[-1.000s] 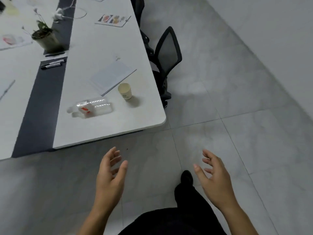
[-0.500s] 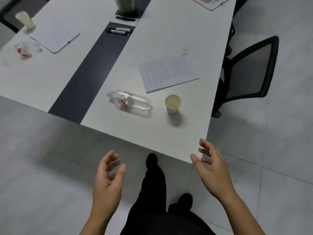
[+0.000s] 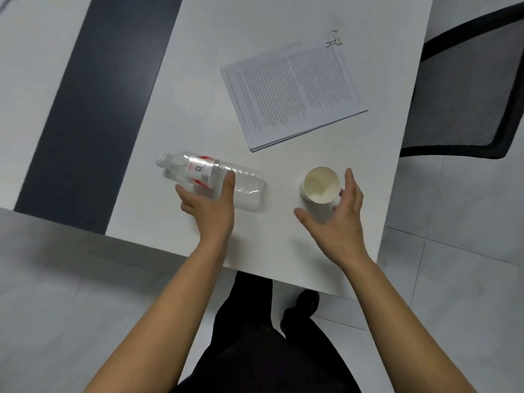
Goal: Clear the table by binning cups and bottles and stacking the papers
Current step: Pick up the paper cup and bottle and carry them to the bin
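Both hands have reached forward onto the table (image 3: 283, 248): your left hand (image 3: 209, 212) spreads wide over the clear plastic bottle (image 3: 198, 168) lying on its side by the near edge, your right hand (image 3: 338, 222) cups open around the upright paper cup (image 3: 321, 184) to its right. Both look light and crushable; grip mid-body, gently.

— Where is the single head view looking from?
— It is looking steeply down from close above the near end of the counter (image 3: 283, 29), also taking in the floor (image 3: 56, 293) below.
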